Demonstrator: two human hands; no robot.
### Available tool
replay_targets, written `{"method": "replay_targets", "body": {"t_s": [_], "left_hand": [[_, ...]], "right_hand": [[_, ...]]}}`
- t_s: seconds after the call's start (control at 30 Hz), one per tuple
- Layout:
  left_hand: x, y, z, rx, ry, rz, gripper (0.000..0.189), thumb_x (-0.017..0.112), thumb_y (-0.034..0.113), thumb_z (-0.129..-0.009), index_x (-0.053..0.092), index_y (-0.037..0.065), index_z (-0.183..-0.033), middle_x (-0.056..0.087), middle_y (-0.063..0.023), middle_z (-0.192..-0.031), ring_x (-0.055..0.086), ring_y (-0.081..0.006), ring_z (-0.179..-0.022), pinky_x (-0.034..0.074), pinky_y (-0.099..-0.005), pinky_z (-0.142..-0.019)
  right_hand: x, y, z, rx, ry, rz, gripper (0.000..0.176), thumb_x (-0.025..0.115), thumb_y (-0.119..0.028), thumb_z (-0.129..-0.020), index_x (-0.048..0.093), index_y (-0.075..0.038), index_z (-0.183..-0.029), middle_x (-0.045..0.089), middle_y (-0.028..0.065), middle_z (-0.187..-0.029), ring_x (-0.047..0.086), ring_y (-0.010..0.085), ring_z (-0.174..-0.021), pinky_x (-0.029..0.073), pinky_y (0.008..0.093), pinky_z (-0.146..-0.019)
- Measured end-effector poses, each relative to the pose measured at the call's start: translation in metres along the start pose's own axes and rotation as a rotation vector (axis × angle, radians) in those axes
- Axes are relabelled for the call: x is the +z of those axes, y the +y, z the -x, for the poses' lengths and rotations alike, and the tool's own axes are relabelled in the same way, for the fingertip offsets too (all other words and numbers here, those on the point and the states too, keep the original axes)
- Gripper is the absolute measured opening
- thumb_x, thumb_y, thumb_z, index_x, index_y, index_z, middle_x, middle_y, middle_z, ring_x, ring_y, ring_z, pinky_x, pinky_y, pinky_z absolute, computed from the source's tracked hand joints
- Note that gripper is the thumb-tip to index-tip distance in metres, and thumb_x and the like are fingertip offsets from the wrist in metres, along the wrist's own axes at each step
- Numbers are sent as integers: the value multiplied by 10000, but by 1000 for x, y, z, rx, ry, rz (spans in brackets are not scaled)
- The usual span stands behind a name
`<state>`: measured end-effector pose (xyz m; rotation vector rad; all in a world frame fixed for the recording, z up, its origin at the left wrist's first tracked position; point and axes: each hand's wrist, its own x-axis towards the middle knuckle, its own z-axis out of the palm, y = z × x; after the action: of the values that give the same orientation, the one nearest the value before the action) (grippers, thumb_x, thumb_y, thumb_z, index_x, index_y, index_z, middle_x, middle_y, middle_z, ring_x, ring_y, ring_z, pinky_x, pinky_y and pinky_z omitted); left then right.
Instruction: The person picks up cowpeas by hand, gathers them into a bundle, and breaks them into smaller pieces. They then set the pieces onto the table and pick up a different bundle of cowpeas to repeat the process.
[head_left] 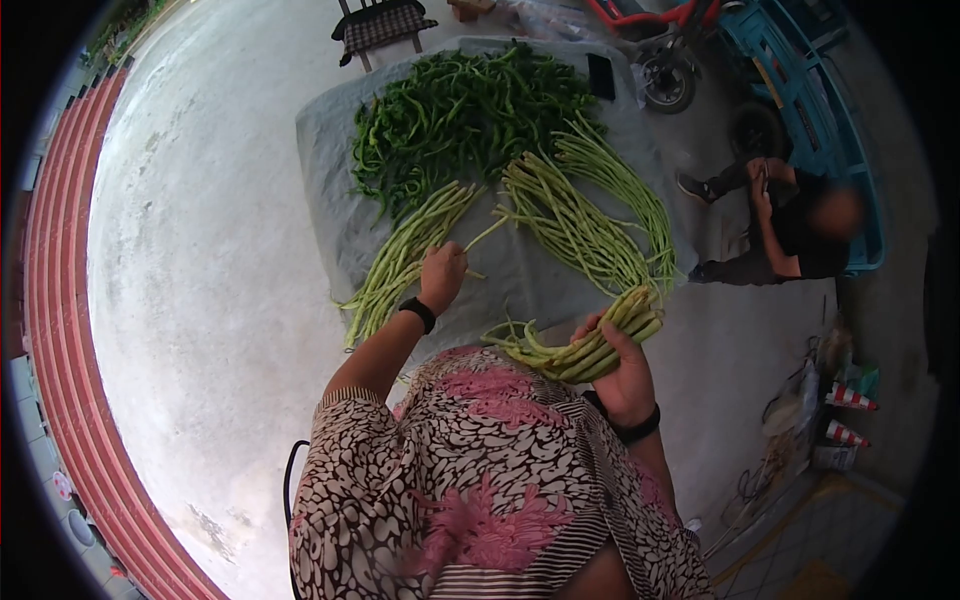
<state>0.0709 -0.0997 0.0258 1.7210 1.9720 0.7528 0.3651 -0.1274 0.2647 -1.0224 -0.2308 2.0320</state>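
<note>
My left hand (442, 276) is closed, with one long bean (486, 234) sticking out from its fingers toward the upper right. Beside and partly under that hand lies a loose pile of long beans (385, 275) on the grey cloth (325, 150). My right hand (622, 375) grips a bent bundle of long beans (590, 350) close to my body. Just beyond it another pile of long beans (575, 220) fans out, with a thinner, greener bunch (640, 190) to its right. A big heap of green chili peppers (470, 115) covers the far part of the cloth.
A dark phone (600, 76) lies at the cloth's far right corner. To the right a seated person (790, 225) holds something small. Behind are a blue cart (815, 110), a wheel (668, 85) and a chair (385, 28). Red steps (60, 300) run along the left.
</note>
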Motion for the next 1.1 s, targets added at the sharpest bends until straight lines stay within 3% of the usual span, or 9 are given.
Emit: {"method": "replay_targets", "body": {"t_s": [0.23,0.33,0.53,0.63,0.7,0.83,0.93,1.03,1.1], "left_hand": [[-76,151,43,19,-253,661,191,564,181,-893,510,44,-1014,627,-186,-822,618,-380,-765,475,-441,-640],[-94,185,49,148,-460,607,194,587,137,-886,542,0,-1016,641,-165,-847,653,-262,-785,506,-345,-672],[-97,186,45,572,-522,472,260,636,181,-858,569,18,-1049,558,-181,-1001,613,-320,-828,512,-369,-664],[-74,154,32,13,-770,827,285,637,189,-851,567,27,-1074,542,-146,-967,590,-333,-875,504,-396,-728],[-18,94,25,144,-500,335,290,614,198,-856,570,37,-1092,533,-153,-1133,568,-335,-1014,485,-400,-852],[34,-4,21,18,-449,-58,218,549,57,-839,567,23,-1053,333,-202,-1401,547,-409,-1064,497,-445,-871],[33,-38,16,-241,-616,-396,227,522,40,-842,575,30,-1063,434,-218,-1315,538,-399,-1107,500,-453,-853],[39,-36,12,-433,-453,-248,212,520,36,-831,598,45,-1028,551,-173,-1201,551,-365,-1072,499,-427,-844],[33,-29,9,-117,-522,-510,193,524,46,-826,599,52,-1004,604,-150,-1101,554,-350,-1029,492,-406,-835]], "right_hand": [[16,-1,-1,59,54,-64,280,576,-127,-916,516,-49,-1179,564,113,-1235,520,225,-1145,430,409,-999],[20,0,-3,78,38,-52,283,557,-123,-922,511,-30,-1186,571,123,-1213,523,220,-1145,434,411,-992],[8,5,-4,-48,-7,82,197,579,-106,-902,569,-12,-1074,620,112,-1058,585,221,-1031,467,407,-933],[1,3,-7,-69,46,65,165,603,-115,-888,583,-19,-1021,623,101,-999,595,226,-987,474,410,-915],[-3,1,-9,-69,44,73,160,613,-134,-883,581,-28,-999,617,106,-990,588,237,-978,467,421,-920],[5,6,-5,-60,37,104,151,616,-125,-879,583,-20,-983,621,111,-957,595,240,-952,477,426,-903],[4,6,-4,-51,46,111,152,613,-125,-881,583,-17,-983,621,108,-954,596,238,-949,480,423,-897],[4,6,-1,-38,28,116,151,610,-118,-884,581,-18,-994,621,101,-951,595,233,-954,479,417,-898],[0,6,-4,-17,14,90,161,610,-103,-882,576,-23,-1017,622,91,-949,594,228,-957,479,410,-898]]}}
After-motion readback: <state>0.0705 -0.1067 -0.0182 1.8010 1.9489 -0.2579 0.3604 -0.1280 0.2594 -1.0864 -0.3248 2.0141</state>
